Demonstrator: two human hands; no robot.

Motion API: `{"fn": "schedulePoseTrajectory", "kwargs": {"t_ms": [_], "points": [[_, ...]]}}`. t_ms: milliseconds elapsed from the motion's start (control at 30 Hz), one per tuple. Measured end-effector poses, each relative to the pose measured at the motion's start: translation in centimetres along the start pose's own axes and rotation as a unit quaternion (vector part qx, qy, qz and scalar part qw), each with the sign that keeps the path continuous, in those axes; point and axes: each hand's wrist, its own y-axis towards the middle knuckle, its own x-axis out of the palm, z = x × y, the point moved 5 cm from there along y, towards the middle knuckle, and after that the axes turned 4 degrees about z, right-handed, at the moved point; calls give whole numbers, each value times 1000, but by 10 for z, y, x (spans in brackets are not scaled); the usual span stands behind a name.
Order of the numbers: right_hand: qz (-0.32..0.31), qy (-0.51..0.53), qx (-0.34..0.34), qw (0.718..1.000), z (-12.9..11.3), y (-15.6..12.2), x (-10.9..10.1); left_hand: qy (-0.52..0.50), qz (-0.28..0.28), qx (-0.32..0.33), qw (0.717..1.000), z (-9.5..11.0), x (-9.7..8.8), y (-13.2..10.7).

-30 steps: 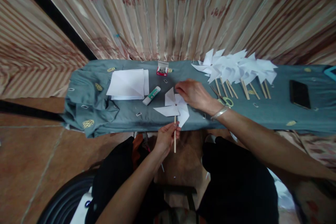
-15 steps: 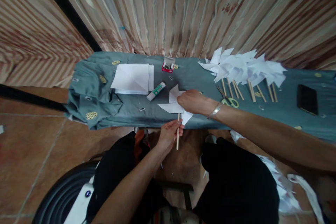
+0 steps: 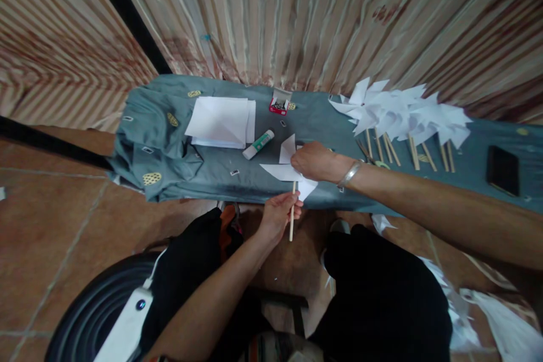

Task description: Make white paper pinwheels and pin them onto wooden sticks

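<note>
A white paper pinwheel [image 3: 278, 172] on a thin wooden stick [image 3: 292, 220] is between my hands at the table's front edge. My left hand [image 3: 280, 212] pinches the stick just below the paper blades, and the lower end sticks out past the fingers. At the pinwheel's middle, my right hand [image 3: 311, 160] is closed with its fingers pressed on the paper; the fingertips and the centre are hidden. Left of the pinwheel lies a green and white glue stick [image 3: 258, 144]. Behind it is an open red box of pins [image 3: 279, 104].
Finished-looking paper pinwheels [image 3: 407, 110] lie piled at the right, sticks toward me. Scissors [image 3: 379, 164] are partly behind my right forearm. A paper stack [image 3: 218, 120] lies at the left, a black phone [image 3: 503, 169] far right. A curtain [image 3: 263, 22] hangs behind the table.
The camera view has shifted slightly, so the table appears a little further right. Both hands keep their places on the pinwheel, and my forearm now covers more of the scissors.
</note>
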Motion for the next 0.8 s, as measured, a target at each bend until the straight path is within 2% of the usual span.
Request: {"fn": "schedulePoseTrajectory", "kwargs": {"t_ms": [100,267,600,800], "points": [[-21,-24,-6,999,-1,1,3,-4,0,-2,1000,0,0,0],[-22,-24,-13,999,-4,0,4,-4,-4,0,1000,-1,1,0],[-59,-45,-22,997,-15,-7,-8,-5,-9,-2,1000,-1,3,0],[-62,-53,-27,996,-11,-2,0,-7,-4,-5,1000,-2,3,1]]}}
